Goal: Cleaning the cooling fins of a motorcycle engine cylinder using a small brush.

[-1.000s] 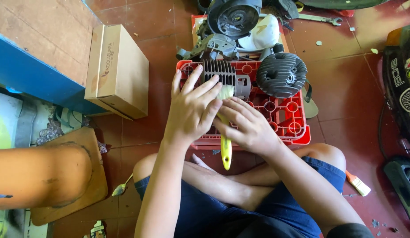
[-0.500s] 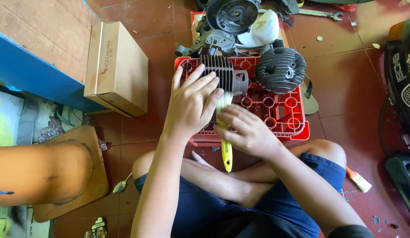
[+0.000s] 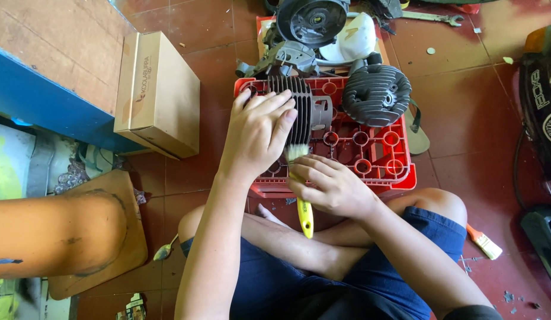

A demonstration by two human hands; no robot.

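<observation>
I sit cross-legged on a red tiled floor. My left hand [image 3: 259, 131] lies over a dark finned engine cylinder [image 3: 303, 105] that rests on an upturned red plastic crate [image 3: 370, 148]. My right hand [image 3: 330, 185] grips a paintbrush with a yellow handle [image 3: 304, 216]; its pale bristles touch the lower edge of the cylinder just under my left fingers. A round finned cylinder head [image 3: 376, 95] sits on the crate to the right of the cylinder.
More engine parts [image 3: 311, 24] and a white cloth [image 3: 355, 37] lie behind the crate. A cardboard box [image 3: 160, 92] stands at left by a blue-edged board. A second small brush [image 3: 484, 241] lies at right, a spoon [image 3: 164, 251] at lower left, dark gear at far right.
My left hand has slid a little over the cylinder's fins and my right hand has shifted the brush slightly against its lower edge. Everything else stays put.
</observation>
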